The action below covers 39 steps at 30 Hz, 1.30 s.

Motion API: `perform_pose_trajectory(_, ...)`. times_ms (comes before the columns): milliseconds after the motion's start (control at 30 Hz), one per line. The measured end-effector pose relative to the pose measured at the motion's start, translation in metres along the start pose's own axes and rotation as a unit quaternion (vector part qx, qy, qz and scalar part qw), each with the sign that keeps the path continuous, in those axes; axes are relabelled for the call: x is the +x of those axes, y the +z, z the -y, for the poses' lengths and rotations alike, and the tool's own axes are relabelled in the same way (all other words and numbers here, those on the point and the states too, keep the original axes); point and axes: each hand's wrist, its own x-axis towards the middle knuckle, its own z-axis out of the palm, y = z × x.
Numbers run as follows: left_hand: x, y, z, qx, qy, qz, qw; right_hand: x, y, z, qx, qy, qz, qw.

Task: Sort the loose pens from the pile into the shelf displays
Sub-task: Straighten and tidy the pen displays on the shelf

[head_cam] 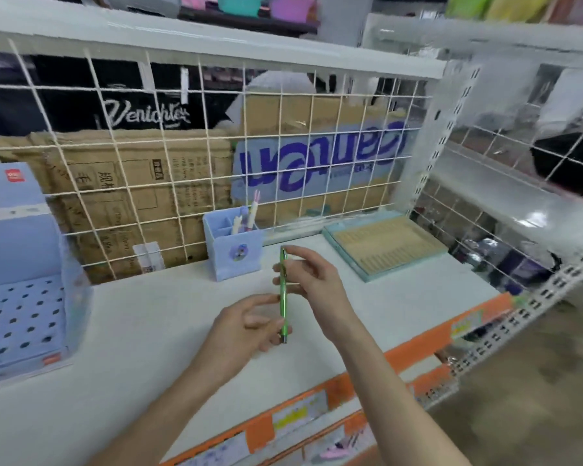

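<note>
A green pen (283, 297) stands upright above the white shelf (148, 331), held between both hands. My right hand (313, 284) pinches its top end with thumb and fingers. Fingers of my left hand (246, 327) curl around its lower end. Behind the pen, a small light-blue pen holder (233, 250) sits against the wire grid with a few pens in it. At the far left stands a large blue display stand (21, 314) with a perforated tray of holes.
A flat teal-framed tray (387, 243) lies at the shelf's back right. A white wire grid (182, 163) backs the shelf, with cardboard boxes behind it. An orange price strip (418, 344) runs along the front edge. Lower shelves show below.
</note>
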Motion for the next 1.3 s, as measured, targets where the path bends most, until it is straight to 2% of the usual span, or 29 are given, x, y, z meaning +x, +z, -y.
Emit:
perform_pose_trajectory(167, 0.044, 0.072, 0.004, 0.008, 0.0, -0.005, 1.0, 0.035, -0.084, -0.001, -0.051, -0.016, 0.014, 0.998)
perform_pose_trajectory(267, 0.07, 0.114, 0.002, 0.013, 0.042, -0.014, 0.999, 0.06, -0.131, 0.0, -0.08, -0.022, 0.009, 0.996)
perform_pose_trajectory(400, 0.105, 0.154, 0.011, 0.14, 0.128, -0.075, 0.979, 0.103, -0.179, 0.003, -0.106, -0.027, 0.025, 0.994)
perform_pose_trajectory(467, 0.123, 0.161, 0.023, 0.226, 0.176, -0.116, 0.951, 0.126, -0.191, 0.003, -0.119, -0.027, 0.04, 0.992)
perform_pose_trajectory(567, 0.148, 0.16, 0.048, 0.386, 0.243, -0.154, 0.876, 0.156, -0.197, -0.002, -0.132, -0.026, 0.047, 0.99)
perform_pose_trajectory(633, 0.162, 0.159, 0.055, 0.463, 0.255, -0.156, 0.835, 0.173, -0.198, -0.008, -0.141, -0.025, 0.053, 0.988)
perform_pose_trajectory(767, 0.178, 0.159, 0.061, 0.543, 0.294, -0.147, 0.773, 0.199, -0.198, -0.026, -0.166, -0.024, 0.074, 0.983)
perform_pose_trajectory(867, 0.179, 0.159, 0.064, 0.583, 0.313, -0.129, 0.739, 0.21, -0.199, -0.041, -0.187, -0.018, 0.103, 0.977)
perform_pose_trajectory(1100, 0.181, 0.16, 0.066, 0.56, 0.319, -0.109, 0.757, 0.219, -0.204, -0.056, -0.229, -0.035, 0.139, 0.963)
perform_pose_trajectory(1300, 0.182, 0.162, 0.066, 0.567, 0.33, -0.109, 0.747, 0.217, -0.198, -0.061, -0.355, -0.094, 0.166, 0.915)
